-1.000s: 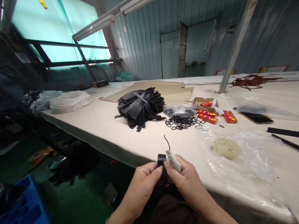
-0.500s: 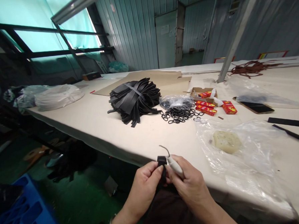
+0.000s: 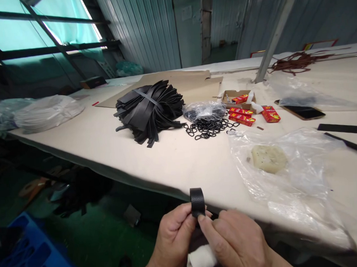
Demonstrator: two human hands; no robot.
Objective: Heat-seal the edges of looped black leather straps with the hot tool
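Note:
Between thumb and fingers, my left hand (image 3: 174,237) pinches a black leather strap (image 3: 197,200), whose end is bent into a loop standing up above the fingertips. My right hand (image 3: 236,242) presses its thumb against the base of that loop. Held in the same hand is a hooked awl, its white wrapped handle (image 3: 202,260) sticking out below the palm toward the lower left; the metal hook is hidden now. Both hands are close together at the table's front edge.
On the cream-covered table (image 3: 138,167) lie a tied bundle of black strips (image 3: 149,111), a pile of black metal loops (image 3: 208,128), red boxes (image 3: 242,119), a yellowish block (image 3: 269,158) on clear plastic, and a phone (image 3: 304,110). A blue pallet (image 3: 32,252) is on the floor at left.
The awl has turned in my right hand: its hook pointed up beside the strap, and now its handle end points down-left. The strap's loop stands taller, and the view has shifted.

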